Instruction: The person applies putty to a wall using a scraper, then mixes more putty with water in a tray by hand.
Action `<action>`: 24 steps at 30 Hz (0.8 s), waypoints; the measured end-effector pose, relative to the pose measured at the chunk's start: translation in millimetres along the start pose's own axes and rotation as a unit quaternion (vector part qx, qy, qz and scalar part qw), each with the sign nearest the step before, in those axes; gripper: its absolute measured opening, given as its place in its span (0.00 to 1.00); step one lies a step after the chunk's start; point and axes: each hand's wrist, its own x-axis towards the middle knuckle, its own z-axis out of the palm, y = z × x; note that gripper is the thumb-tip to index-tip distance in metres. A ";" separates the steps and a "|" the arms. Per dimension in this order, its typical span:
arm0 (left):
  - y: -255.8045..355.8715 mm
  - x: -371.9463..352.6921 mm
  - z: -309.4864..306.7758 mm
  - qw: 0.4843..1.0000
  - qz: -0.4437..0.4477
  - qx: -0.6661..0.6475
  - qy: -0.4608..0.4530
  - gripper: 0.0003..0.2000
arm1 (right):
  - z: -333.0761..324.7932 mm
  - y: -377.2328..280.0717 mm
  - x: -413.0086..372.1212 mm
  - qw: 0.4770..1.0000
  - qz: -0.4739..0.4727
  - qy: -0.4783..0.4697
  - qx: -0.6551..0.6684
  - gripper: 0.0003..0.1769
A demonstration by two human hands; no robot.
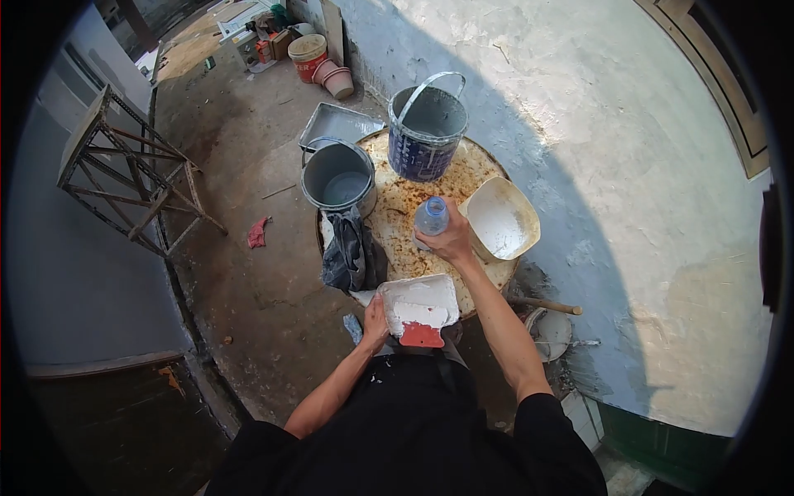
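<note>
My right hand (451, 240) is wrapped round a clear plastic bottle (432, 217), held upright with its open mouth facing me. My left hand (375, 321) grips the left edge of a shallow scoop-like tray (419, 291) smeared with white paste; a red part (422, 334) shows at the end nearest my body. The bottle is over a rusty round drum top (404, 263), and the tray is at its near edge. Just right of my right hand sits a cut-open cream container (514, 217) with white material inside.
On the drum top stand a dark blue bucket (420, 155) and a grey bucket (324, 202), with a dark cloth (349, 258) hanging at the left. A wooden stick (546, 306) juts out at right. Along the left wall stands a tall stool (136, 169); a plastered wall (571, 107) rises at right.
</note>
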 end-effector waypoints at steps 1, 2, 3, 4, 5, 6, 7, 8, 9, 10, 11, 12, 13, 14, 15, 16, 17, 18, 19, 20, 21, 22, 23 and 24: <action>0.2 -1.0 -1.2 1.000 0.000 0.007 -0.004 0.23 | -2.0 -1.7 -1.3 1.000 0.005 -0.004 0.010 0.34; 0.9 -1.4 -2.0 1.000 0.001 0.015 -0.008 0.23 | -3.0 -3.5 -2.2 1.000 0.012 -0.005 0.003 0.35; 1.4 -2.3 -3.2 1.000 -0.001 0.015 -0.010 0.23 | -2.5 -6.1 -3.2 1.000 0.020 -0.005 -0.004 0.35; 2.0 -2.6 -3.7 1.000 -0.002 0.015 -0.012 0.23 | -2.2 -8.0 -3.6 1.000 0.026 -0.004 -0.011 0.36; 2.6 -2.6 -3.9 1.000 -0.003 0.015 -0.014 0.23 | -2.1 -8.1 -4.4 0.999 0.038 -0.006 -0.011 0.37; 4.7 -4.5 -4.0 1.000 -0.003 0.022 -0.018 0.23 | -1.8 -8.2 -6.8 0.999 0.052 -0.009 -0.011 0.39; 7.0 -6.1 -3.6 0.999 -0.003 0.028 -0.021 0.23 | -2.4 -8.4 -8.6 0.998 0.065 -0.012 -0.012 0.40; 9.7 -6.0 -2.3 0.999 -0.002 0.033 -0.026 0.23 | -3.7 -9.1 -10.9 0.998 0.057 0.002 -0.010 0.41; 5.8 -3.8 -3.8 0.999 -0.009 0.022 -0.028 0.23 | -5.4 -12.5 -15.4 0.999 0.050 0.016 -0.008 0.42; 1.5 -1.3 -4.8 0.999 -0.017 0.012 -0.030 0.23 | -7.7 -16.0 -21.4 0.999 0.043 0.029 -0.007 0.43; -2.9 0.4 -6.6 0.999 -0.026 0.002 -0.032 0.23 | -12.4 -19.9 -30.1 0.997 0.057 0.046 -0.021 0.44; -2.7 0.6 -5.5 0.999 -0.022 0.005 -0.039 0.23 | -20.5 -24.9 -41.3 0.995 0.071 0.063 -0.036 0.45; -2.1 0.0 -3.3 0.999 -0.018 0.007 -0.046 0.23 | -29.8 -31.8 -54.7 0.992 0.085 0.080 -0.050 0.46; -0.3 -0.2 -0.7 0.998 -0.014 0.008 -0.053 0.23 | -47.6 -48.0 -70.8 0.989 0.110 0.058 -0.075 0.45; 1.3 0.0 2.3 0.998 -0.022 -0.002 -0.054 0.24 | -67.2 -68.7 -89.7 0.985 0.134 0.036 -0.100 0.44; 2.0 -0.8 6.7 0.998 -0.031 -0.012 -0.056 0.24 | -80.4 -86.3 -112.6 0.984 0.088 -0.028 -0.150 0.43; 1.7 -3.3 11.4 0.997 -0.043 -0.023 -0.058 0.24 | -89.2 -102.3 -136.9 0.975 0.044 -0.093 -0.199 0.42; 2.5 -6.6 16.1 0.997 -0.045 -0.017 -0.068 0.24 | -90.9 -117.4 -158.4 0.959 0.039 -0.163 -0.231 0.40; 4.6 -7.9 22.8 0.996 -0.048 -0.009 -0.081 0.24 | -89.8 -128.9 -177.1 0.937 0.036 -0.229 -0.261 0.37; 6.7 -8.6 31.3 0.994 -0.050 -0.001 -0.097 0.25 | -86.3 -131.3 -193.9 0.924 0.037 -0.229 -0.303 0.30; 9.7 -11.5 40.8 0.992 -0.051 0.003 -0.118 0.25 | -88.2 -126.5 -203.3 0.916 0.032 -0.235 -0.325 0.26; 12.3 -14.3 50.2 0.989 -0.050 0.007 -0.138 0.25 | -91.1 -123.3 -211.0 0.906 0.027 -0.241 -0.346 0.22; 13.5 -15.8 58.2 0.986 -0.048 0.012 -0.157 0.25 | -97.4 -122.8 -215.2 0.909 0.033 -0.221 -0.351 0.21; 11.0 -15.2 65.3 0.984 -0.044 0.023 -0.172 0.25 | -106.6 -120.5 -216.7 0.912 0.038 -0.202 -0.356 0.20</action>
